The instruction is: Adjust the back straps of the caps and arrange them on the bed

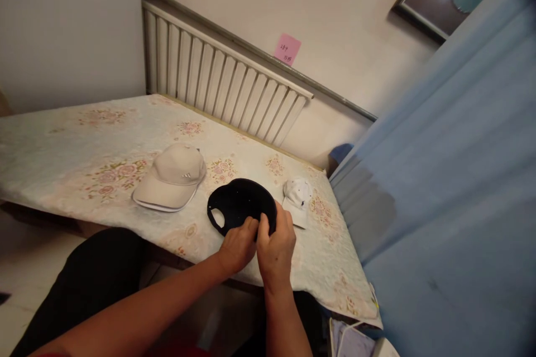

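Between my hands is a black baseball cap (238, 198), tipped so that its hollow inside and the strap opening at its left end face me. My left hand (240, 245) grips its near rim, the fingertips reaching over the edge. Right beside it, my right hand (276, 240) is closed on the cap's right side, thumb on the inside edge. The cap's brim is hidden. To the left lies a beige baseball cap (176, 173) with its brim toward me. A smaller white cap (297, 195) rests behind my right hand, partly covered by it.
A flowered cloth covers the table (138, 117). Behind it runs a white radiator (226, 78), with a pink note (287, 48) on the wall above. A blue curtain (444, 150) hangs along the right side. Below the front right corner are a white cord and a box (352, 340).
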`<state>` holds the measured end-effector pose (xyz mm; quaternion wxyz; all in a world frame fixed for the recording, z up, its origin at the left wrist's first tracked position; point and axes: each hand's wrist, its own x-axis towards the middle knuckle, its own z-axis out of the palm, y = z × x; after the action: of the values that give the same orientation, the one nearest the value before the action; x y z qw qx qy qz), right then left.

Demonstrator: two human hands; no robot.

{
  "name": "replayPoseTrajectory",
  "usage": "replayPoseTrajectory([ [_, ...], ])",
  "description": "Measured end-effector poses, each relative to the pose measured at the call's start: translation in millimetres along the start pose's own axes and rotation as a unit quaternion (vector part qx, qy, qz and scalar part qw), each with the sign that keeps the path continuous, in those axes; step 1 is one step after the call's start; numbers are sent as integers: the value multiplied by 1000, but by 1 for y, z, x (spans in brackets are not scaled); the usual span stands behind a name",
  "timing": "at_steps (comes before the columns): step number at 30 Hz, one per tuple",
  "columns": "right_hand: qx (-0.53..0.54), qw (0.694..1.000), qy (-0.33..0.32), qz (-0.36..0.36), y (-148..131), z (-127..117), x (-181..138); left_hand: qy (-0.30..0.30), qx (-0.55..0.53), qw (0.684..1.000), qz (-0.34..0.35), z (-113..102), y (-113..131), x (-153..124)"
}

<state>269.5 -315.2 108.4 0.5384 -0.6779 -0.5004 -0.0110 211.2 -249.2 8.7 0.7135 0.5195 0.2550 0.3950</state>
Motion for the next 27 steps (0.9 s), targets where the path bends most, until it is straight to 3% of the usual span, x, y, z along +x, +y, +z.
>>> replayPoseTrajectory([
  [3,-33,999,4,-12,10,-4,2,24,205,974,91,-4,0,4],
  [6,-45,998,35,-8,23,-9,1,-16,259,962,82,-12,2,9],
  [8,-54,997,51,-3,32,-13,0,-46,194,979,38,-19,8,10],
  [11,-66,995,71,7,42,-17,-3,-85,-40,995,-44,-30,26,8],
  [14,-65,994,92,-9,49,-14,-10,-114,-275,952,-74,-38,50,8],
  [16,-60,993,96,-45,52,-10,-17,-122,-371,917,-78,-42,64,9],
  [19,-43,988,89,-122,61,-2,-32,-107,-439,889,-78,-44,79,13],
  [23,-33,982,57,-179,78,7,-54,-42,-465,876,-123,-47,83,16],
  [25,-23,986,40,-160,86,10,-61,-21,-466,869,-163,-49,81,16],
  [27,9,996,2,-90,92,11,-66,-21,-466,864,-189,-53,77,15],
])
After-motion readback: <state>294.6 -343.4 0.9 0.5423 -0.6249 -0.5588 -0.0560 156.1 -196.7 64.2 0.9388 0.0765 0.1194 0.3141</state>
